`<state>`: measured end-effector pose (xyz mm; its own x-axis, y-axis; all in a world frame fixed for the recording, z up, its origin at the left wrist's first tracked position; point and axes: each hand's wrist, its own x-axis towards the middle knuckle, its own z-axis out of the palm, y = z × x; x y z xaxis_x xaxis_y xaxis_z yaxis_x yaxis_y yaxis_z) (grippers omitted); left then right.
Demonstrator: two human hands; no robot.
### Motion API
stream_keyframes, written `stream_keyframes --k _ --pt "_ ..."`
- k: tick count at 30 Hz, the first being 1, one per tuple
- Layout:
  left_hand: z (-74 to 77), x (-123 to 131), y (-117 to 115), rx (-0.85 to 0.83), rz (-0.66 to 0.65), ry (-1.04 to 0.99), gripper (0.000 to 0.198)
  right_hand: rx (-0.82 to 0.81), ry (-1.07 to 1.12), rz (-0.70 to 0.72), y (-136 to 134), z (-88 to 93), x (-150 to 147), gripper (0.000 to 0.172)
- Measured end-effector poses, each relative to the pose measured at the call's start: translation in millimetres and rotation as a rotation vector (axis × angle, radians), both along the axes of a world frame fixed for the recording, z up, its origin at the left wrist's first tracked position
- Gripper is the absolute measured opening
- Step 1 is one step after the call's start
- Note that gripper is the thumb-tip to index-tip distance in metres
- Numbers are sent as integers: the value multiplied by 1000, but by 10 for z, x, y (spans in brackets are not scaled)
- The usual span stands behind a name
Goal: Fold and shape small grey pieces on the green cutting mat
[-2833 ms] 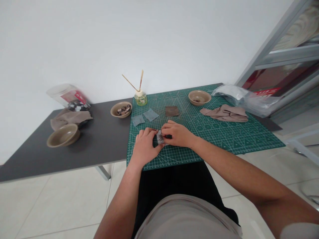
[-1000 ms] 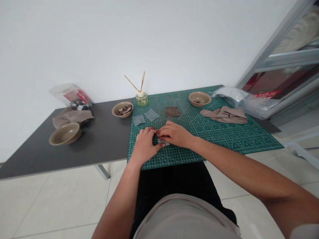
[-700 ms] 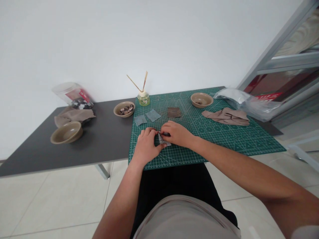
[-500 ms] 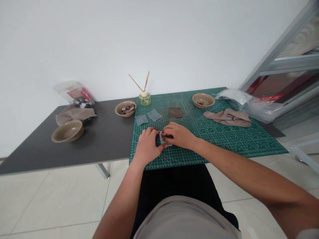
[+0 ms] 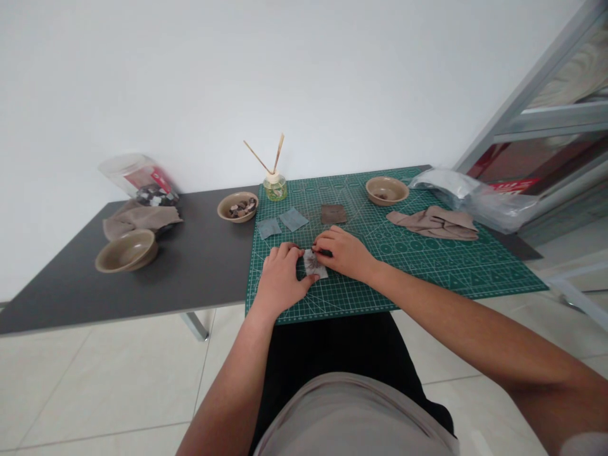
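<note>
R hand shifted right; scrap sits btwn it & L hand.

Right hand shifted rightward, off small pale piece, now more exposed.

The person wears a loose, short-sleeved T-shirt in a pale greige, a soft cotton-looking knit with no print or logo showing on the part in view. Its front forms a rounded shape at the bottom of the view, with a faint darker fold running along its upper edge. A blurred right sleeve of the same pale cloth shows in the corner of the view. Below the shirt's edge sits a plain black garment, either trousers or shorts; the view doesn't settle which. The left forearm and right forearm are bare, as are the left hand and right hand.
</note>
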<state>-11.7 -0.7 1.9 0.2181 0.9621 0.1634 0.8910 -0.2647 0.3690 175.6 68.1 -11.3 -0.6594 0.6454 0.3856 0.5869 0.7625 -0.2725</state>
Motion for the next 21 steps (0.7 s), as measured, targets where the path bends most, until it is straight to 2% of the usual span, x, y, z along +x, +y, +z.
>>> stream_keyframes --k 4,10,16,21 --pt "8 3 1 -5 13 5 42 14 -14 -75 -18 6 32 6" --pt "15 9 5 0 14 19 41 -5 21 23 -92 -1 73 5" --pt "19 12 0 -6 15 21 40 -11 23 -50 -118 7 125 7" --pt "3 9 0 10 10 29 41 -32 37 45 -179 27 141 5"
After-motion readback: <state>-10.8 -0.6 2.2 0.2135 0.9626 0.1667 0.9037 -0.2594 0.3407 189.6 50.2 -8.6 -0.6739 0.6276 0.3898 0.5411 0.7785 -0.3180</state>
